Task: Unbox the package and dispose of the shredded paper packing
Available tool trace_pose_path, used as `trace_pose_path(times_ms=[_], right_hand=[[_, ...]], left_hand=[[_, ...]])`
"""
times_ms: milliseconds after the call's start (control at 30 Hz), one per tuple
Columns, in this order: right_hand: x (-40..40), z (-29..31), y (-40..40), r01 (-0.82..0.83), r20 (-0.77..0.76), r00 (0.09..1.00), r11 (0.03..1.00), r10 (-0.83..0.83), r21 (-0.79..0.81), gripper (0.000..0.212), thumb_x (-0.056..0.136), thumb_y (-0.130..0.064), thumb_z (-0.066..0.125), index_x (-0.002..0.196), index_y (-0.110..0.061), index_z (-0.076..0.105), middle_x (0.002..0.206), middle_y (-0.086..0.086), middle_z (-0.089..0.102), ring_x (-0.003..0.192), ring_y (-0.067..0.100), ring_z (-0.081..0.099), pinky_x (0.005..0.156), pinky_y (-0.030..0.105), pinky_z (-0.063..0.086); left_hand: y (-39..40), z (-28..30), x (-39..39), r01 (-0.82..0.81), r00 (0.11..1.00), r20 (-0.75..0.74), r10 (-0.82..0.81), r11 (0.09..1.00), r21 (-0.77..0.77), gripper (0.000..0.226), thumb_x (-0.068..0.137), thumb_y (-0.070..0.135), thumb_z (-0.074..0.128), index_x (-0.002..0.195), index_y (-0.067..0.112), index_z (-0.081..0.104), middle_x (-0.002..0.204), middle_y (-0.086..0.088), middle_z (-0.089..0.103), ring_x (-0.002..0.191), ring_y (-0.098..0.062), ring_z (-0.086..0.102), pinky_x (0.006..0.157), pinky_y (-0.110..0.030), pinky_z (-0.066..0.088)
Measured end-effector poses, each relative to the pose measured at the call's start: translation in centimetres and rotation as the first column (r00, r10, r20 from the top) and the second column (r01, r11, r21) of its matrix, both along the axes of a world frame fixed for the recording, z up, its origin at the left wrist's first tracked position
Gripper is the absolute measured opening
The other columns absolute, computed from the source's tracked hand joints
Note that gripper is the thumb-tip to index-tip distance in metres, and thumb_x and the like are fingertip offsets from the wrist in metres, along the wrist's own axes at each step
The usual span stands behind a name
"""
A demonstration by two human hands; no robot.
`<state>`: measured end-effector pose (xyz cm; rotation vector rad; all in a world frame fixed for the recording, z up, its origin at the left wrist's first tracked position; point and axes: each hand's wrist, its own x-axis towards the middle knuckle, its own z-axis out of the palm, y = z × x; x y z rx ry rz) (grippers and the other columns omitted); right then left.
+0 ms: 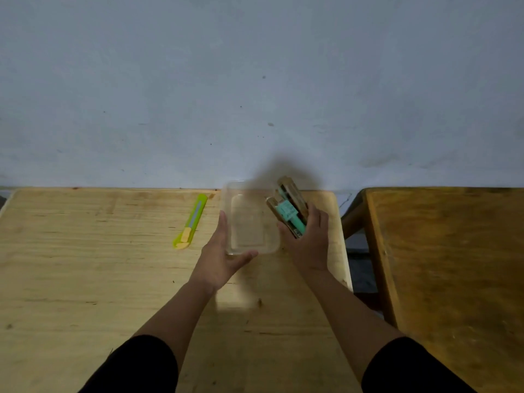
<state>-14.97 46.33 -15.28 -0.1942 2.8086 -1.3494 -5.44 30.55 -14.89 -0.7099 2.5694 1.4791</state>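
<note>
A small brown cardboard package (289, 207) with a teal label sits tilted in my right hand (307, 239), which grips its lower end above the table's right part. A clear plastic container (249, 218) rests on the light wooden table (99, 265) just left of the package. My left hand (222, 255) holds the container's near left corner, thumb against its front rim and fingers along its left side. No shredded paper shows in the container.
A lime-green utility knife (190, 222) lies on the table left of the container. A darker wooden table (453, 265) stands to the right across a narrow gap. A pale blue-grey wall (255, 80) rises directly behind both tables.
</note>
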Motion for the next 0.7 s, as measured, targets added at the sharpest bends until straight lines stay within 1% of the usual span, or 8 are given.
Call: trace_pose_path(times_ms=[67, 133, 267, 400, 467, 567, 633, 700], right_hand=[[0.2, 0.6, -1.5, -0.07, -0.011, 0.998, 0.998, 0.07, -0.01, 0.073, 0.076, -0.037, 0.069, 0.135, -0.012, 0.033, 0.128, 0.007, 0.038, 0.109, 0.011, 0.04, 0.082, 0.027, 0.047], [0.4, 0.6, -2.9, -0.12, -0.011, 0.993, 0.993, 0.12, 0.006, 0.076, 0.075, -0.039, 0.07, 0.135, -0.012, 0.033, 0.127, 0.007, 0.038, 0.112, 0.016, 0.043, 0.089, 0.032, 0.048], [0.6, 0.2, -5.0, -0.171, 0.038, 0.985, 0.984, 0.169, 0.043, 0.08, 0.077, -0.041, 0.067, 0.14, -0.012, 0.028, 0.133, 0.009, 0.037, 0.123, 0.02, 0.038, 0.101, 0.032, 0.04], [0.5, 0.4, -5.3, -0.205, 0.061, 0.978, 0.976, 0.201, 0.072, 0.07, 0.083, -0.041, 0.06, 0.138, -0.007, 0.033, 0.135, 0.011, 0.039, 0.129, 0.023, 0.034, 0.107, 0.035, 0.034], [1.0, 0.6, -4.7, -0.204, 0.02, 0.979, 0.976, 0.203, 0.079, 0.061, 0.085, -0.038, 0.057, 0.134, -0.007, 0.039, 0.131, 0.011, 0.043, 0.124, 0.024, 0.039, 0.103, 0.038, 0.039], [1.4, 1.1, -3.6, -0.101, -0.007, 0.995, 0.993, 0.101, 0.067, 0.047, 0.088, -0.031, 0.052, 0.129, -0.011, 0.042, 0.126, 0.009, 0.047, 0.115, 0.022, 0.048, 0.091, 0.036, 0.049], [2.5, 1.3, -2.1, -0.017, 0.053, 0.998, 0.998, 0.014, 0.061, 0.044, 0.091, -0.033, 0.048, 0.13, -0.014, 0.041, 0.126, 0.006, 0.047, 0.111, 0.019, 0.05, 0.087, 0.032, 0.049], [5.0, 1.1, -0.1, 0.048, 0.08, 0.995, 0.989, -0.059, 0.143, 0.042, 0.093, -0.033, 0.046, 0.13, -0.015, 0.041, 0.126, 0.003, 0.047, 0.114, 0.019, 0.049, 0.092, 0.033, 0.042]], left_hand=[[0.0, 0.0, 0.0, 0.014, 1.0, 0.007, -0.014, 1.0, -0.002, 0.114, 0.07, 0.052, 0.071, 0.144, 0.034, -0.013, 0.155, 0.005, 0.018, 0.138, -0.013, 0.023, 0.104, -0.021, 0.02], [-0.1, 0.0, -0.1, 0.013, 1.0, -0.001, -0.013, 1.0, 0.012, 0.113, 0.072, 0.047, 0.072, 0.143, 0.037, -0.015, 0.151, 0.01, 0.02, 0.133, -0.005, 0.021, 0.102, -0.019, 0.021], [0.1, 0.1, -0.1, 0.007, 1.0, -0.002, -0.007, 1.0, 0.023, 0.11, 0.076, 0.032, 0.073, 0.144, 0.037, -0.014, 0.131, 0.022, 0.02, 0.122, 0.004, 0.021, 0.096, -0.012, 0.024], [-0.4, -0.3, -0.2, -0.014, 1.0, -0.002, 0.014, 0.996, 0.09, 0.114, 0.072, 0.023, 0.077, 0.143, 0.043, -0.01, 0.136, 0.019, 0.032, 0.127, -0.003, 0.038, 0.094, -0.005, 0.033], [-0.1, 0.4, -0.1, -0.013, 1.0, 0.018, 0.012, 0.999, 0.05, 0.115, 0.071, 0.025, 0.078, 0.146, 0.033, -0.008, 0.135, 0.016, 0.037, 0.121, 0.001, 0.036, 0.085, 0.005, 0.028], [0.0, 2.2, -0.1, -0.009, 0.999, -0.051, 0.011, 0.999, 0.04, 0.11, 0.072, 0.039, 0.074, 0.146, 0.021, -0.005, 0.137, 0.013, 0.034, 0.12, 0.002, 0.029, 0.089, 0.0, 0.025], [-0.1, 2.5, 1.1, -0.027, 0.998, -0.052, 0.03, 0.998, 0.056, 0.103, 0.071, 0.053, 0.067, 0.145, 0.026, 0.0, 0.141, 0.01, 0.036, 0.124, 0.005, 0.031, 0.096, -0.006, 0.027], [0.0, 2.7, 3.7, -0.029, 0.998, -0.052, 0.032, 0.998, 0.05, 0.082, 0.074, 0.042, 0.063, 0.137, 0.04, 0.009, 0.135, 0.015, 0.04, 0.123, 0.011, 0.038, 0.091, 0.005, 0.022]])
